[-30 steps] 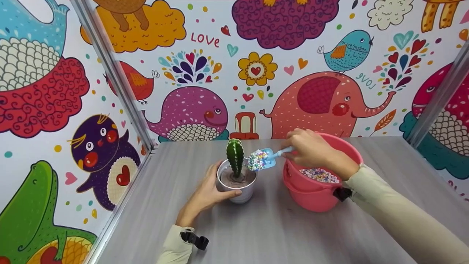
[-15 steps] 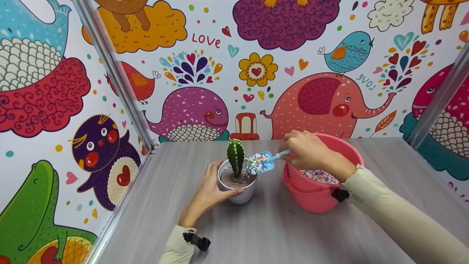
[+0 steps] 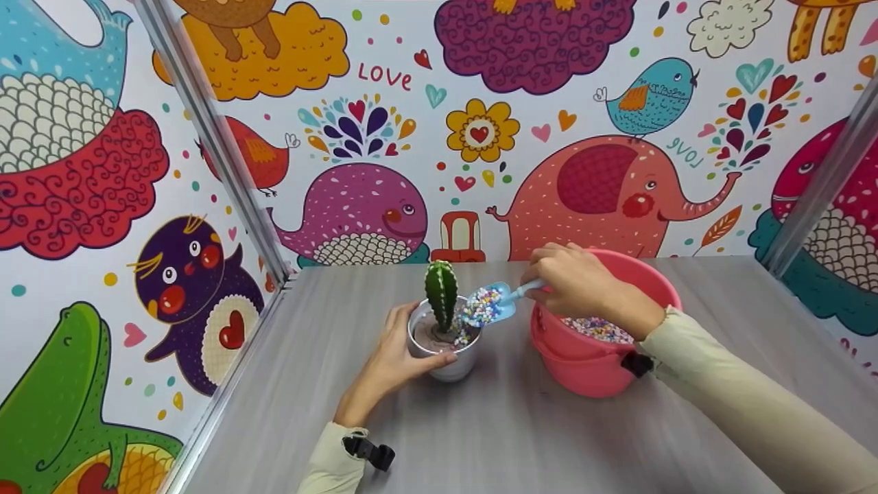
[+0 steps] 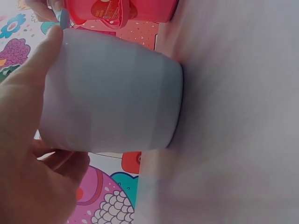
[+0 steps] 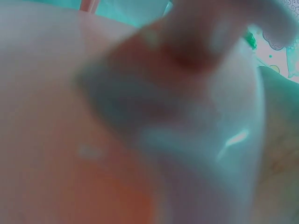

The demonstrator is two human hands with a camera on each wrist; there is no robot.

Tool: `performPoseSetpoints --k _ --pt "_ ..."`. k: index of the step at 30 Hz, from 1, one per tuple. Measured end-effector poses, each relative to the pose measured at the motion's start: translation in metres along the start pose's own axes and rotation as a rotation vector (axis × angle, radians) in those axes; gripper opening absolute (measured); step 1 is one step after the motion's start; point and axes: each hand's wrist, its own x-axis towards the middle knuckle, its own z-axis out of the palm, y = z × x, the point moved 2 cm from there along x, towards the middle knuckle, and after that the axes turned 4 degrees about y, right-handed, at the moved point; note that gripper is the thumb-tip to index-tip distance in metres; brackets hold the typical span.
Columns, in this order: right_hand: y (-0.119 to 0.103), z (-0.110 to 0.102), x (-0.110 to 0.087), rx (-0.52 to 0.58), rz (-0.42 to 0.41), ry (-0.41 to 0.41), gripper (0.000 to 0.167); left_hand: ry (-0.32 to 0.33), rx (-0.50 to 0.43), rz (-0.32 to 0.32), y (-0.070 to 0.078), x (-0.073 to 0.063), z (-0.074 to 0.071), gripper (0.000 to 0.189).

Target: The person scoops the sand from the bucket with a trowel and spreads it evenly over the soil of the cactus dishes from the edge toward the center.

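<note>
A green cactus (image 3: 440, 291) stands in a white pot (image 3: 454, 370) of brownish soil on the table. My left hand (image 3: 392, 357) grips the pot, thumb along the near rim and fingers round the far left side; the left wrist view shows the pot's smooth wall (image 4: 112, 93) between thumb and fingers. In my right hand (image 3: 573, 281) is the handle of a small light blue scoop (image 3: 507, 309), its tip over the pot's right rim. Multicoloured pebbles (image 3: 482, 305) fill the scoop, and a few lie on the soil beside the cactus. The right wrist view is mostly blurred.
A pink bucket (image 3: 583, 374) with more coloured pebbles (image 3: 600, 329) stands right of the pot, under my right forearm. The grey table (image 3: 480, 439) ends at a cartoon-patterned back wall (image 3: 473, 185). A metal post (image 3: 219, 144) rises at the left corner.
The scoop has moved slightly left and tipped over the pot's rim, and some pebbles have dropped onto the soil. The left hand and pot have shifted only slightly in view.
</note>
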Motion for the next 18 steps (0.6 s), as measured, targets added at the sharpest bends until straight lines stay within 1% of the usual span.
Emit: performPoseSetpoints --k 6,9,12,18 --pt "-0.0002 -0.0005 0.0003 -0.012 0.002 -0.001 0.02 -0.017 0.029 -0.024 0.004 -0.0005 0.0031 0.123" --pt "-0.0007 -0.0007 0.0003 -0.026 -0.001 0.005 0.019 -0.015 0.025 -0.028 0.005 -0.0003 0.0032 0.121" --pt "-0.0025 -0.0004 0.0008 -0.052 -0.014 0.011 0.018 -0.023 -0.004 -0.031 0.0038 -0.0001 0.0015 0.119" --pt "-0.0061 -0.0001 0.0004 -0.103 -0.048 0.035 0.016 -0.06 -0.075 -0.065 0.0001 0.0002 -0.004 0.118"
